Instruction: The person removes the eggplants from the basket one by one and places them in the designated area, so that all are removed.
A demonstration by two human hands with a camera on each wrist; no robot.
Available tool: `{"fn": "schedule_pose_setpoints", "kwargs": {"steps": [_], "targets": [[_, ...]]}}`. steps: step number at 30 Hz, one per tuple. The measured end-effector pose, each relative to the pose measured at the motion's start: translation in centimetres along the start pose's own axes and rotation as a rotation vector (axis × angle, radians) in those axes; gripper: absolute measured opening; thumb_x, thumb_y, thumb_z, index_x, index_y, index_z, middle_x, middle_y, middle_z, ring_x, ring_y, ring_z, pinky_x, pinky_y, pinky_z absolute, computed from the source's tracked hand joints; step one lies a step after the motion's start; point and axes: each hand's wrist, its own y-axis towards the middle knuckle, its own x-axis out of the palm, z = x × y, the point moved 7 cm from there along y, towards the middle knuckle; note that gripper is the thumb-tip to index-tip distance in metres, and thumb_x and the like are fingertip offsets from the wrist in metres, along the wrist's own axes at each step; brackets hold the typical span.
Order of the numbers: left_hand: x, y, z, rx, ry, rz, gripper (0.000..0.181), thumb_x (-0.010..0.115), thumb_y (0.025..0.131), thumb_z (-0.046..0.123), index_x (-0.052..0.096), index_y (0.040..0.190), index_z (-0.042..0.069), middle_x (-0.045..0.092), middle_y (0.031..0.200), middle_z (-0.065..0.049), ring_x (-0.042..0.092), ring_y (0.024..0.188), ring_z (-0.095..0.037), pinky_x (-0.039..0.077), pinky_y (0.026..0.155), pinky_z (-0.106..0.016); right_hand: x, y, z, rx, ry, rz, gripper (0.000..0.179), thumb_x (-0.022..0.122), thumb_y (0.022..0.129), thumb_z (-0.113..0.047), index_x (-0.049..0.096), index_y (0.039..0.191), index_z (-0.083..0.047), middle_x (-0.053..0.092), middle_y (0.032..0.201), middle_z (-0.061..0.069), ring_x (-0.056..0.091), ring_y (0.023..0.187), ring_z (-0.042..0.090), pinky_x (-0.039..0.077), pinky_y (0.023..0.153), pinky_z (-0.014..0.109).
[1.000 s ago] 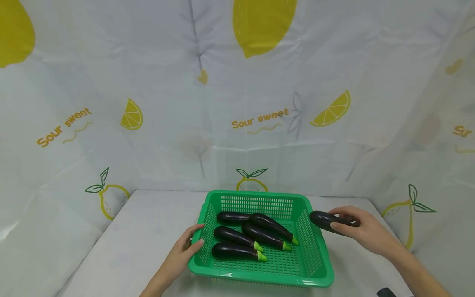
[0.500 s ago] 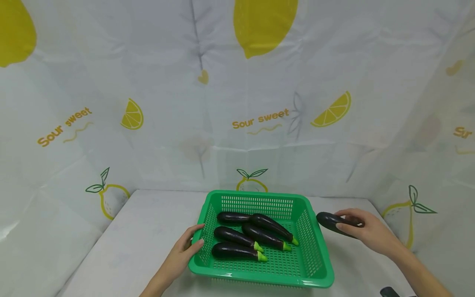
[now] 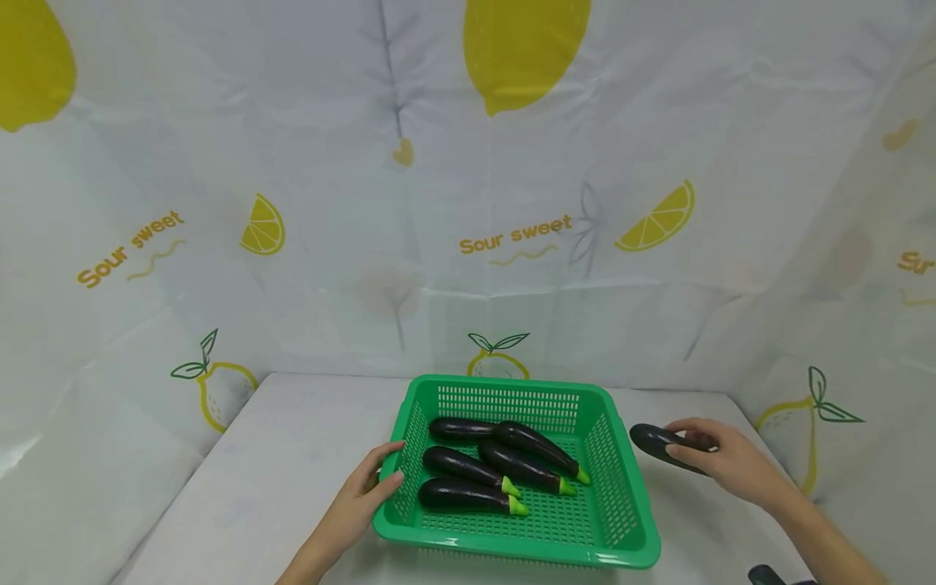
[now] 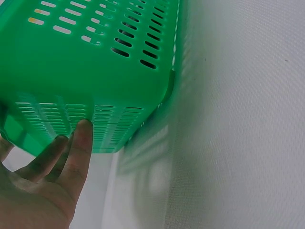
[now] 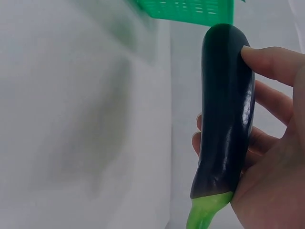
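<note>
Eggplant (image 3: 651, 439) is in the R hand (image 3: 720, 457), thumb on one side, fingers wrapped behind w/ a couple of tips peeking out opposite, so it's pinched btwn thumb & fingers. Head view: held right of ctr, low in frame, just outside the basket's R rim; rounded end pts upper left, no visible contact w/ the rim. R wrist view: dark glossy body runs near vert., right of ctr, rounded end up, green stem end at bottom; a shadow falls on the white surface to its left.

L hand (image 3: 358, 496), lower ctr-left, holds the L rim of the green basket (image 3: 519, 550): thumb & index tips on the rim, a little apart. L wrist view: other fingers fairly straight, close together, tips at the outer wall below the rim.

Basket sits lower ctr, slotted walls, w/ five more eggplants (image 3: 471, 496) inside, mostly in its L & middle; four show green stem ends twd right/lower right, fifth (back left) has its R end hidden behind a neighbor.

Further out: white table (image 3: 241, 479), pale backdrop (image 3: 329, 301) w/ lemon prints & "Sour sweet" lettering. Dark obj. (image 3: 764, 575) at bottom right edge, cut off, can't ID.
</note>
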Motion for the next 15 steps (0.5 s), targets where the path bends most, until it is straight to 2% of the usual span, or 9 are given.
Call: {"fn": "schedule_pose_setpoints", "kwargs": {"steps": [6,12,15], "targets": [[0.0,0.0,-0.2,0.001,0.022,-0.003,0.052,0.058,0.105,0.032,0.043,0.152,0.016,0.036,0.158,-0.021,0.039,0.143,-0.042,0.047,0.104,-0.041,0.8,0.4,1.5,0.017,-0.009,-0.013,0.045,0.07,0.097,-0.031,0.063,0.127,0.001,0.061,0.1,0.008,0.057,0.09,0.024,0.048,0.068,0.036],[0.0,0.1,-0.4,-0.004,0.041,-0.005,0.053,0.057,0.105,0.033,0.042,0.153,0.017,0.036,0.158,-0.02,0.039,0.143,-0.042,0.046,0.104,-0.039,1.4,0.9,2.8,0.052,-0.04,-0.019,0.047,0.07,0.097,-0.033,0.062,0.127,0.002,0.06,0.102,0.01,0.057,0.092,0.026,0.047,0.069,0.036],[0.0,0.1,-0.4,0.001,0.043,-0.004,0.053,0.057,0.105,0.033,0.042,0.153,0.016,0.036,0.158,-0.02,0.039,0.143,-0.042,0.046,0.104,-0.042,1.8,1.3,3.4,0.082,-0.056,-0.025,0.048,0.07,0.096,-0.033,0.062,0.127,0.003,0.059,0.101,0.01,0.056,0.092,0.027,0.047,0.07,0.037]]}}
